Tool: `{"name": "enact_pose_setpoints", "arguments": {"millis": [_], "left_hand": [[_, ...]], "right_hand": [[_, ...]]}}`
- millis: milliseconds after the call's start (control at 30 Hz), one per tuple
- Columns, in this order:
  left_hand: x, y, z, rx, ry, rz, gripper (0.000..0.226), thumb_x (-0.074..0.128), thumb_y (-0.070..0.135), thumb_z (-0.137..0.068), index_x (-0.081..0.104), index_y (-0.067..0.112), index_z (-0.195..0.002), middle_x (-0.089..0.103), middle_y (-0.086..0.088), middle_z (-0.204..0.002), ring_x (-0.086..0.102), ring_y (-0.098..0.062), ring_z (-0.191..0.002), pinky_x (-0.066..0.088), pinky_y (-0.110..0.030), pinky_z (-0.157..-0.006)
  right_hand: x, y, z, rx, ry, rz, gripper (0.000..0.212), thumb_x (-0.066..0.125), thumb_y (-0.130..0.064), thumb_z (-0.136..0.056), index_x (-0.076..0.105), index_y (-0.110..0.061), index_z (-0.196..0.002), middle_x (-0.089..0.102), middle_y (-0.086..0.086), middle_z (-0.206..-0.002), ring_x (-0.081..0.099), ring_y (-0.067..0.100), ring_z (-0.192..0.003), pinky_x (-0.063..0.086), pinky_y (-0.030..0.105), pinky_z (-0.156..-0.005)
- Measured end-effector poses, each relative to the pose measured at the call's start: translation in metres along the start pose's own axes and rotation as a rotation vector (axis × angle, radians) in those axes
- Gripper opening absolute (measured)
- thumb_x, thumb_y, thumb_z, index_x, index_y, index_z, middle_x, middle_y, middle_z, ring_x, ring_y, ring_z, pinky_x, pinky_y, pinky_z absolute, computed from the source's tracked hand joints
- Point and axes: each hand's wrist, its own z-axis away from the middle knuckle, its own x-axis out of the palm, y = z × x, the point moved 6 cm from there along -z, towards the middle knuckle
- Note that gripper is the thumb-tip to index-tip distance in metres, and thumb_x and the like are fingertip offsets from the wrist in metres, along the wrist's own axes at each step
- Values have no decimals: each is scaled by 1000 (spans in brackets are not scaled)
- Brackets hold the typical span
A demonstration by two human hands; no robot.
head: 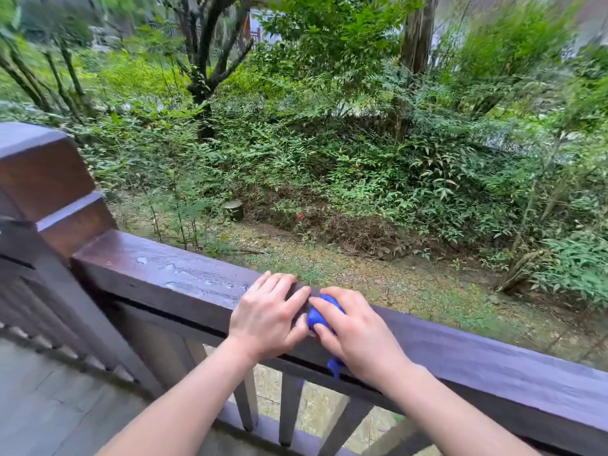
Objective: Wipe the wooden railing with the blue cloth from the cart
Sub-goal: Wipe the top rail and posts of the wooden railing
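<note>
The dark wooden railing [171, 274] runs from the post at the left down toward the lower right, its top wet with water drops near the post. The blue cloth [317, 315] is bunched on top of the rail, and a corner of it hangs below the rail's near side. My right hand [353, 327] covers and grips the cloth. My left hand [268, 312] lies flat on the rail just left of it, fingers spread, thumb and fingertips touching the cloth's edge.
A thick square wooden post [42, 179] stands at the left end of the rail. Balusters [289, 409] drop below the rail. The deck floor [49, 406] is at the lower left. Beyond the rail lie gravel ground and dense shrubs and trees.
</note>
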Motion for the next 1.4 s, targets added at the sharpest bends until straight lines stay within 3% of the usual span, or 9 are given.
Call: {"name": "enact_pose_setpoints", "arguments": {"millis": [400,533,633,700,833,1000,1133,1267,1400], "left_hand": [[-32,-57,27,-21,167,14,24,55,26,-85,68,12,-101,66,-14,-110,62,-33,-102,47,-43,-102],[-44,-134,34,-162,89,-55,36,50,34,-88,69,13,-110,66,-15,-120,63,-34,-111,47,-45,-98],[-39,-160,36,-124,-35,-77,44,48,39,-89,68,14,-118,66,-13,-121,62,-33,-113,49,-43,-96],[-33,-163,39,-74,-49,-77,45,50,42,-87,67,15,-119,66,-11,-117,62,-32,-110,46,-42,-95],[-25,-169,39,-46,-1,-36,45,58,43,-82,69,16,-116,68,-12,-115,63,-34,-109,50,-45,-93],[-22,-169,40,-15,48,-32,44,58,42,-80,70,15,-113,69,-14,-114,64,-36,-106,53,-47,-91],[-20,-170,40,-7,41,-29,46,58,43,-79,71,14,-113,69,-16,-114,65,-37,-104,53,-48,-92],[-19,-171,38,-12,10,-18,47,59,47,-78,70,15,-112,69,-16,-114,64,-37,-106,52,-48,-94],[-29,-174,42,1,5,93,47,55,47,-82,68,18,-117,67,-12,-117,62,-35,-111,48,-49,-101]], "right_hand": [[9,7,-44,128,113,16,45,41,-41,-91,59,-13,-121,56,9,-118,52,31,-103,46,39,-92],[32,-48,-41,-68,36,24,39,50,-37,-89,60,-13,-118,58,11,-120,53,32,-109,45,39,-96],[29,-32,-63,67,119,50,42,46,-39,-91,61,-13,-119,58,8,-119,55,31,-105,46,38,-93],[31,-41,-66,170,169,36,42,43,-39,-92,62,-13,-119,58,7,-118,53,29,-104,44,36,-93],[50,-98,-73,25,109,35,37,52,-34,-89,64,-13,-117,60,8,-119,54,26,-109,44,33,-95],[51,-77,-97,288,148,92,42,45,-40,-92,61,-14,-122,57,8,-122,53,28,-110,38,32,-98],[66,-109,-98,147,59,89,41,50,-38,-90,60,-15,-123,58,7,-125,53,25,-114,45,35,-96],[62,-86,-111,339,135,112,44,44,-41,-91,58,-16,-125,56,8,-125,51,28,-112,43,39,-97],[77,-121,-112,153,77,53,39,52,-36,-90,61,-15,-121,58,7,-123,52,25,-112,43,35,-97]]}}
